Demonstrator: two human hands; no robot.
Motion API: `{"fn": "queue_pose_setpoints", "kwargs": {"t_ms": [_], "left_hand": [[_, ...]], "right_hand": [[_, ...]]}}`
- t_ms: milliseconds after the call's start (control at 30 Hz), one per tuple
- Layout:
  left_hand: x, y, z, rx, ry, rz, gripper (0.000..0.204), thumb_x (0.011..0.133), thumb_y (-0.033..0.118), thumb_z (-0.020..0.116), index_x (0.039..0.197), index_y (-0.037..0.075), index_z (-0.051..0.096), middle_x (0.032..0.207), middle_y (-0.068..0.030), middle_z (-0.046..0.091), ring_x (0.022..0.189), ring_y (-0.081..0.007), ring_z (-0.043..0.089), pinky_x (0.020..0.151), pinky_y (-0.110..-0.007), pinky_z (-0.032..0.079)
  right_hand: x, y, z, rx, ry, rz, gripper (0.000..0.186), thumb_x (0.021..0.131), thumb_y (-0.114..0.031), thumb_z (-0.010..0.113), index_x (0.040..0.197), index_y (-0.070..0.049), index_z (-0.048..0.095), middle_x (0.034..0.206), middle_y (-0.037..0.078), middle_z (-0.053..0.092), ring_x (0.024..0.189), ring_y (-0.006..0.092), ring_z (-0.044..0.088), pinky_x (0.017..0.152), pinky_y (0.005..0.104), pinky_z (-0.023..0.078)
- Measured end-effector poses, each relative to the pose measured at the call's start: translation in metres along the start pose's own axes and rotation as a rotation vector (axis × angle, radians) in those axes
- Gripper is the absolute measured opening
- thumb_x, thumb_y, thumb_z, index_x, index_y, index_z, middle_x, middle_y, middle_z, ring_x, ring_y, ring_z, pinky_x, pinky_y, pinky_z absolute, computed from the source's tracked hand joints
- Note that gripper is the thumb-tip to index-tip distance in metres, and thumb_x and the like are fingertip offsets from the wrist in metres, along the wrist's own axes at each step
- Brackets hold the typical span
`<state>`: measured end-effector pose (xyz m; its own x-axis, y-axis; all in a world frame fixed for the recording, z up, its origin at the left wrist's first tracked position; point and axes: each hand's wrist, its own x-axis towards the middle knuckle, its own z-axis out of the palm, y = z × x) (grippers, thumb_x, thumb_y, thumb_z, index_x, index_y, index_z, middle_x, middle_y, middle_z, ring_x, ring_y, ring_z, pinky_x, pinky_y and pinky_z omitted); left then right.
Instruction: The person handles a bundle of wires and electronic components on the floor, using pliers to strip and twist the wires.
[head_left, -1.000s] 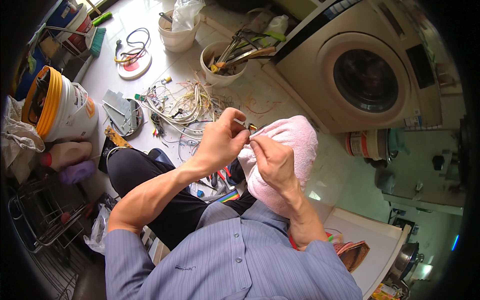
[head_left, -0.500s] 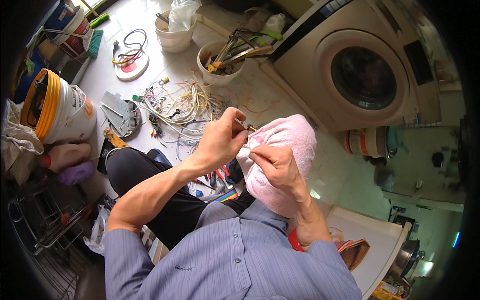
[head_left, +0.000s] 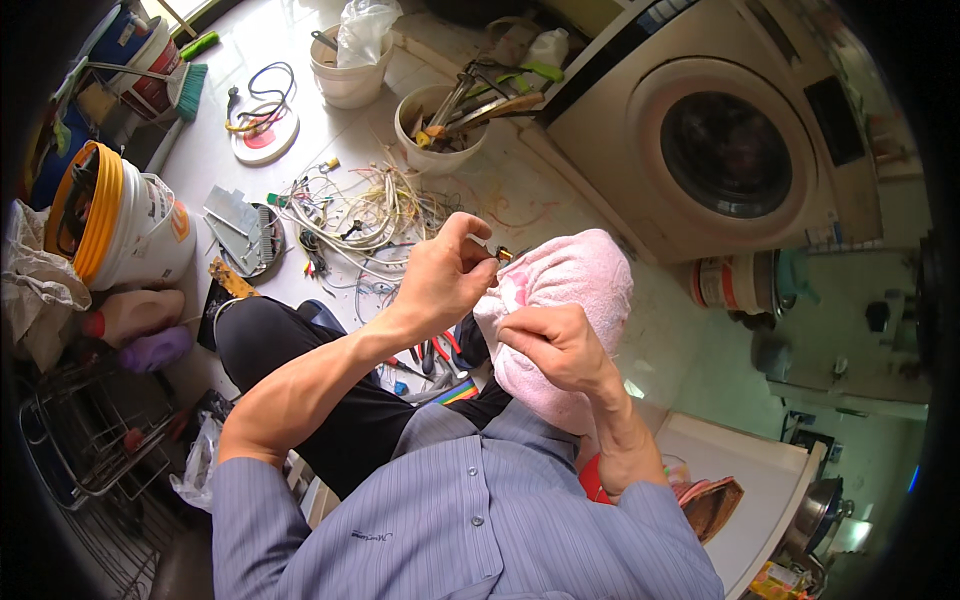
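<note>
A pink towel [head_left: 585, 275] is draped over my right knee, and both hands work above it. My left hand [head_left: 447, 275] is closed in a pinch at the towel's left edge, thumb and forefinger together. Just past its fingertips shows a small dark and brass-coloured piece [head_left: 504, 254]; I cannot tell whether the fingers touch it. Slightly nearer and to the right, my right hand [head_left: 555, 345] also pinches, its fingertips over the towel. Whatever lies between the fingers of either hand is too small or hidden to name.
Tangled wires [head_left: 370, 215] cover the floor ahead, with pliers [head_left: 440, 350] between my legs. Beyond stand a tool bucket [head_left: 440, 155] and a white bucket [head_left: 350, 85]. A washing machine [head_left: 610, 140] is at the far right; a white-and-yellow bucket [head_left: 150, 240] stands left.
My hands stay in nearly the same pinching pose. The right hand has shifted very slightly nearer to me; the towel has not visibly moved.
</note>
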<state>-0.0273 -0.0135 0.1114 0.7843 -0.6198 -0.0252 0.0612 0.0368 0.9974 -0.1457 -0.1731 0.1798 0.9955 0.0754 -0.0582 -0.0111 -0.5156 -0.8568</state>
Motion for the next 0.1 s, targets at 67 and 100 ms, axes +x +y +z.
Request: {"fn": "queue_pose_setpoints", "kwargs": {"t_ms": [67,100], "left_hand": [[0.0,-0.006,0.0,0.192,-0.02,0.123,0.033,0.093,0.001,0.068,0.121,-0.001,0.05,0.093,-0.0137,0.076,0.081,-0.0199,0.075,0.071,-0.03,0.059],[-0.001,-0.004,-0.001,0.276,-0.069,0.141,0.036,0.093,0.003,0.069,0.124,0.003,0.051,0.096,-0.0134,0.077,0.08,-0.0235,0.076,0.074,-0.031,0.06]], "right_hand": [[0.009,-0.016,-0.01,0.147,-0.011,0.014,0.01,0.095,-0.003,0.063,0.095,0.0,0.072,0.077,0.006,0.068,0.073,0.0103,0.063,0.066,0.0276,0.05],[0.013,-0.015,-0.013,0.221,0.136,0.02,0.01,0.094,-0.002,0.064,0.098,-0.002,0.073,0.083,0.004,0.071,0.076,0.0117,0.064,0.071,0.0249,0.051]]}}
